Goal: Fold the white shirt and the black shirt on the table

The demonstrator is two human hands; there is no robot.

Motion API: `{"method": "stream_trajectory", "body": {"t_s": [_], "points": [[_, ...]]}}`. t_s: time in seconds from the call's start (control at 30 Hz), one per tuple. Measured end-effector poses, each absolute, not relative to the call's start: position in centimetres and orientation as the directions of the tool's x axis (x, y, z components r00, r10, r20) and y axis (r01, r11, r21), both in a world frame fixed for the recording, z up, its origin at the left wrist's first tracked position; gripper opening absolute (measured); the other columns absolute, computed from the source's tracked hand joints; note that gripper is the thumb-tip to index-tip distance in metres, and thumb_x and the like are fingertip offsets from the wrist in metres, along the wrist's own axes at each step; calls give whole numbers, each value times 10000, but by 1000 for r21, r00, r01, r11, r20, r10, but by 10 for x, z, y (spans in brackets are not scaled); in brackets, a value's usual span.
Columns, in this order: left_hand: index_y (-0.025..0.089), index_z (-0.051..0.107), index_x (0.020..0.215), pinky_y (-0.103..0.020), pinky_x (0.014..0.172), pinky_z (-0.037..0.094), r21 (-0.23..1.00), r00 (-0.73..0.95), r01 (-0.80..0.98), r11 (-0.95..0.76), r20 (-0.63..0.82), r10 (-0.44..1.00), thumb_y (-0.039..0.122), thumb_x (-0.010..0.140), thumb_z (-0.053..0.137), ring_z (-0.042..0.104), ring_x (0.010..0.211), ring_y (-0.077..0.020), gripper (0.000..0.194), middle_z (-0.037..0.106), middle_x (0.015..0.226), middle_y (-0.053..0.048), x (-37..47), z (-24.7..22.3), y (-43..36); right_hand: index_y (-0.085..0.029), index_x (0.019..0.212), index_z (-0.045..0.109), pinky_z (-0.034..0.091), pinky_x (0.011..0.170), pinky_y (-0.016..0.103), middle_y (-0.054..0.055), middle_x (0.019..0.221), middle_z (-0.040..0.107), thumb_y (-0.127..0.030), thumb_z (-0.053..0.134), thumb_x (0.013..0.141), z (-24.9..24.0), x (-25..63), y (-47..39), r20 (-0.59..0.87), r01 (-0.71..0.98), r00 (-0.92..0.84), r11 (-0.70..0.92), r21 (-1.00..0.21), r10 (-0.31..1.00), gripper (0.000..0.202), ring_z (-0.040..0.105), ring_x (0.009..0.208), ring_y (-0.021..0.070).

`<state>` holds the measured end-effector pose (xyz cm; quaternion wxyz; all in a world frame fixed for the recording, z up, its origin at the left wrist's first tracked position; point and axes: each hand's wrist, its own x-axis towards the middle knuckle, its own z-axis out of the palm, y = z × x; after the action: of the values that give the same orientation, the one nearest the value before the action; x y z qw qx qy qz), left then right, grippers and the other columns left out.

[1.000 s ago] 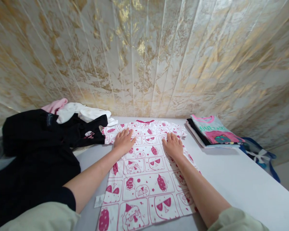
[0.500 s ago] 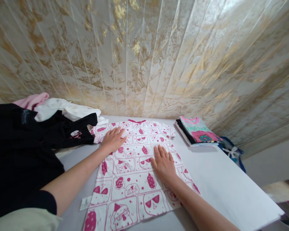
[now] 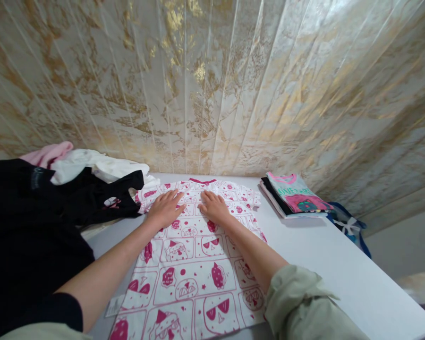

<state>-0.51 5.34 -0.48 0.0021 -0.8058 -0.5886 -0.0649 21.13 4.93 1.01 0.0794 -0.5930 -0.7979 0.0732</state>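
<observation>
See a white table (image 3: 326, 245) under the fingers of left hand (image 3: 164, 208) and right hand (image 3: 214, 208) — slightly spread, laid flat on a pink-printed shirt (image 3: 187, 271) directly beneath. Beyond the fingertips, face a gold-patterned backdrop (image 3: 212, 104). Left of the left fingers, find black clothes (image 3: 31, 226) heaped against the shirt's sleeve, with white cloth (image 3: 97, 163) and pink cloth (image 3: 49, 152) behind; right of the right fingers, well apart, a folded stack (image 3: 299, 196), then a blue thing with a white tie (image 3: 349, 227).
</observation>
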Motion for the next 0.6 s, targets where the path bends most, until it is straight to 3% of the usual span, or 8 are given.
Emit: {"method": "stream_trajectory", "body": {"t_s": [0.2, 0.43, 0.5, 0.6], "points": [[238, 330, 1483, -423, 1156, 180, 78, 268, 959, -274, 84, 960, 538, 946, 262, 216, 1451, -243, 619, 232, 1587, -62, -6, -4, 56, -172, 1513, 229, 144, 1150, 435, 96, 1583, 215, -443, 200, 991, -3, 286, 96, 29, 990, 79, -75, -117, 996, 589, 167, 1447, 201], [228, 366, 1467, -525, 1148, 153, 113, 81, 990, -83, 19, 996, 605, 912, 273, 206, 1447, -321, 678, 244, 1580, -95, 24, 6, 73, -165, 1499, 276, 167, 1142, 433, 103, 1560, 276, -465, 234, 982, -12, 313, 82, 107, 985, 164, -157, -73, 981, 599, 220, 1424, 227], [187, 396, 1449, -494, 1165, 126, 116, 139, 982, -149, 93, 986, 565, 926, 272, 205, 1450, -300, 657, 279, 1567, -104, 45, 8, 79, -180, 1501, 273, 166, 1140, 451, 98, 1562, 272, -460, 233, 983, -11, 310, 80, 106, 984, 172, -164, -75, 979, 590, 220, 1423, 232], [240, 358, 1468, -428, 1176, 135, 149, 371, 912, -381, 96, 924, 508, 950, 253, 234, 1444, -224, 592, 305, 1562, -36, 68, 6, 93, -214, 1503, 268, 172, 1133, 483, 79, 1566, 264, -463, 208, 986, -10, 308, 80, 98, 984, 165, -157, -85, 981, 578, 219, 1422, 238]]}}
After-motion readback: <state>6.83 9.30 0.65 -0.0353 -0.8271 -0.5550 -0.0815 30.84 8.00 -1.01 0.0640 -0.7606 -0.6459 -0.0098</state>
